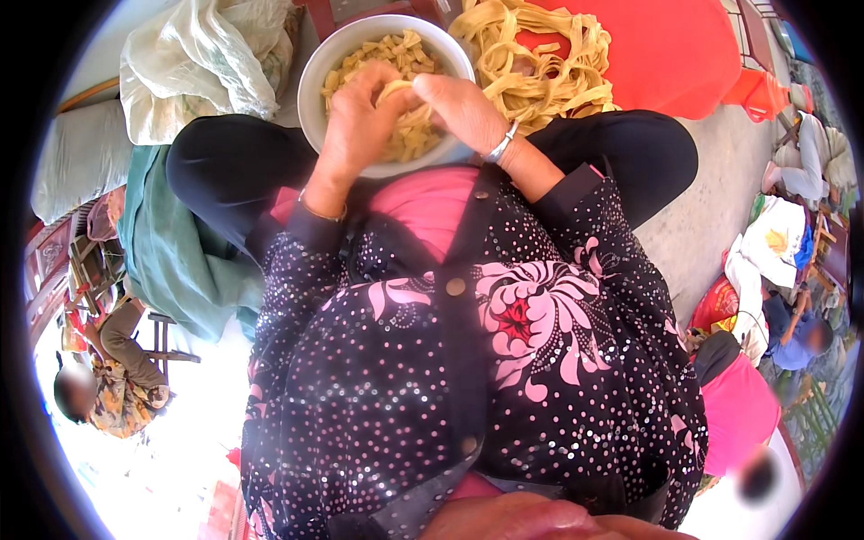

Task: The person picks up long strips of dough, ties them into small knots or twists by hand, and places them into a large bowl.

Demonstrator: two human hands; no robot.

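"How do the hands stand?"

"The left hand (358, 126) seems to pinch a yellow strip (393, 89) over the white bowl (311, 94). The right hand (468, 112) has its thumb beside it; its fingers are hidden, so I can't tell its grip."

"What could go wrong?"

"A shifting leg (234, 171) could tip the bowl and spill the cut pieces (396, 52). The tangled strips (540, 81), right of it, could snag if tugged, their loops being crossed."
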